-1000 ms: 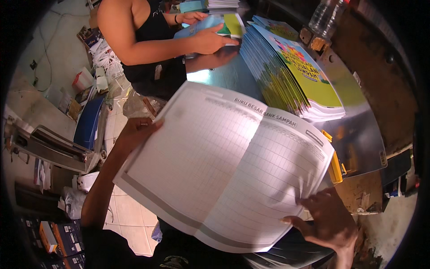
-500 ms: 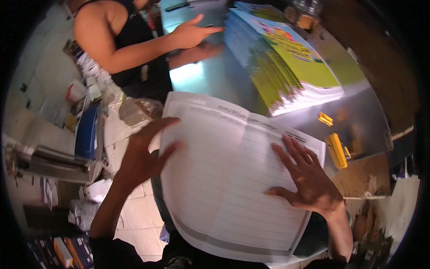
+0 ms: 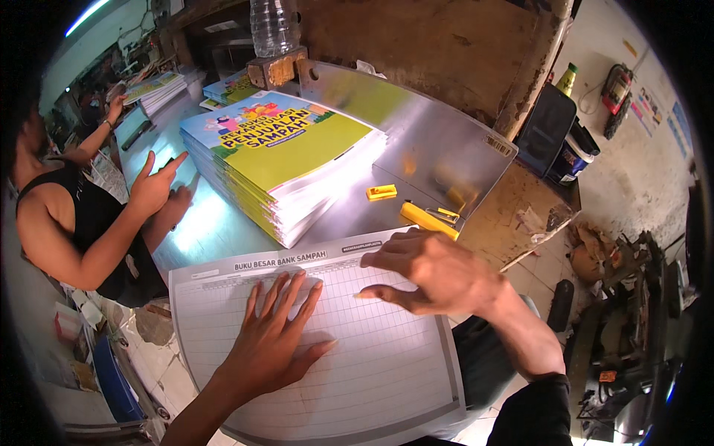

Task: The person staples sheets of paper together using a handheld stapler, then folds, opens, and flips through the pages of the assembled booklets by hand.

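Note:
A large open booklet with ruled table pages lies across my lap, its top edge at the near edge of the metal worktable. My left hand rests flat on the page near its middle, fingers spread. Over the upper right of the page is my right hand, thumb and forefinger apart, with nothing visible between them. Just beyond the right hand lies a yellow stapler on the table. A small yellow piece sits a little farther off. Farther back stands a thick stack of booklets with blue and green covers.
At the left, a co-worker in a black sleeveless top stands by the metal table, hands near the stack. A clear plastic bottle stands on a wooden block at the back. More booklets lie beyond.
My left hand has moved from the booklet's left edge onto the page. The right hand stays by the upper right, its fingers more bent. The view has swung right and up.

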`<state>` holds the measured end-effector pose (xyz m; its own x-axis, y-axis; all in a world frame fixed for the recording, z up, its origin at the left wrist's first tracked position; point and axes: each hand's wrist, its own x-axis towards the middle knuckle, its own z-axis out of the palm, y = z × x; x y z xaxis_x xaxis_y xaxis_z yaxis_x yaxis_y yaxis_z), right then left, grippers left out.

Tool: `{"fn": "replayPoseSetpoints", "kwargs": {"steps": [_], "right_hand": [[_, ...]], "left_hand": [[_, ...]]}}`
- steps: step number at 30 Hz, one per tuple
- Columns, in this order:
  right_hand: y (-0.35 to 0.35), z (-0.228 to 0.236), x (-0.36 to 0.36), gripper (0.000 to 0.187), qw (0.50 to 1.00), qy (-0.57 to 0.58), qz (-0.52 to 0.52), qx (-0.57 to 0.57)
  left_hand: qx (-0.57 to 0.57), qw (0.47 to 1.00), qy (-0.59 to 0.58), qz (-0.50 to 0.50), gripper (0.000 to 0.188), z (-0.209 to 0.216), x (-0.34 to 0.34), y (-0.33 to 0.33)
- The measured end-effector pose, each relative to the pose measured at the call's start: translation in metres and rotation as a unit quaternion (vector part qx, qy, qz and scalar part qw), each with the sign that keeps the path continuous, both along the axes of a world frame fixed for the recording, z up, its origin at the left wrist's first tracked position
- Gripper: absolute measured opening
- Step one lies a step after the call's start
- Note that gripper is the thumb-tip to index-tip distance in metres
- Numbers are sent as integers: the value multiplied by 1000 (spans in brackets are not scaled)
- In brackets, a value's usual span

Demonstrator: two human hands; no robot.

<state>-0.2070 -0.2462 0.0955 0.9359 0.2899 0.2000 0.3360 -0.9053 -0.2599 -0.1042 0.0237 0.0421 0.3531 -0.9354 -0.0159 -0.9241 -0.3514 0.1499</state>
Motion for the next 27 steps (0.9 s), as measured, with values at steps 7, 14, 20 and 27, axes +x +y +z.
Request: {"fn": "replayPoseSetpoints", "kwargs": {"steps": [7,14,20,27], "right_hand": [[-80,77,-39,34,851,-410,-267,192],[-281,103,-83,46,774,-434,-447,110],[-301,104,-80,45,817,-286,-488,109],[-303,103,-82,48,838,-267,-458,124]], "left_hand": [[-150,982,31,-112,51,-23,-3,-83],[-301,938,120,-122,22,-36,-29,-167],[-365,922,69,-114,22,-45,-21,-169],[-347,927,90,-108,23,-45,-21,-171]]}}
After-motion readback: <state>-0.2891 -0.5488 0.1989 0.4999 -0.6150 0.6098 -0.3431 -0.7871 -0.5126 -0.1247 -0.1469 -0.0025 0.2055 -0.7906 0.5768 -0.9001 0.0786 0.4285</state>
